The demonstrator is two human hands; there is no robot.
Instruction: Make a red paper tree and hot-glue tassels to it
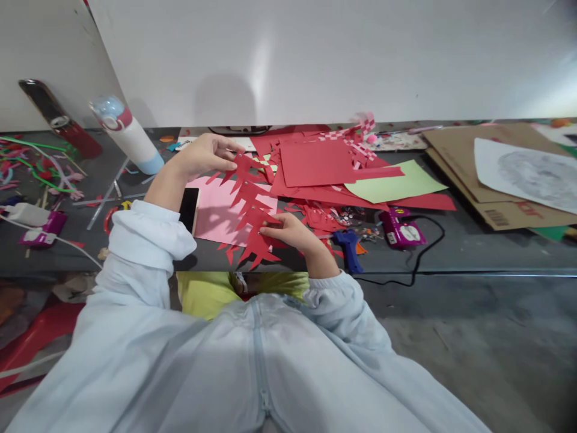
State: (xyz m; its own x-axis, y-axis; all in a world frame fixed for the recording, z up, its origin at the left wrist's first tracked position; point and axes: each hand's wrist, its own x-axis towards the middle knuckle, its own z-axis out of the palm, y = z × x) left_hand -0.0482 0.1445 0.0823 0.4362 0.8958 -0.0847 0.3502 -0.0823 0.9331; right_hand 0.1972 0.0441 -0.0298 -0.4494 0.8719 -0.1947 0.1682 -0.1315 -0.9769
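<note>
A spiky red paper cutout [252, 195] with small eye-like dots down its middle stretches between my two hands. My left hand [210, 155] pinches its upper end between thumb and fingers. Lower down, my right hand [291, 231] grips the near end in the same way. Beneath the cutout lies a pink paper sheet [210, 210], with a phone [188, 210] at its left edge, partly covered by my left sleeve. A blue glue gun [348, 249] rests just right of my right hand.
Red paper sheets [315, 163] and a pale green sheet [396, 183] lie behind. Purple boxes [401, 228] stand on both sides. A white bottle [130, 138] and a red can [76, 137] are at the left. Cardboard [469, 162] covers the right.
</note>
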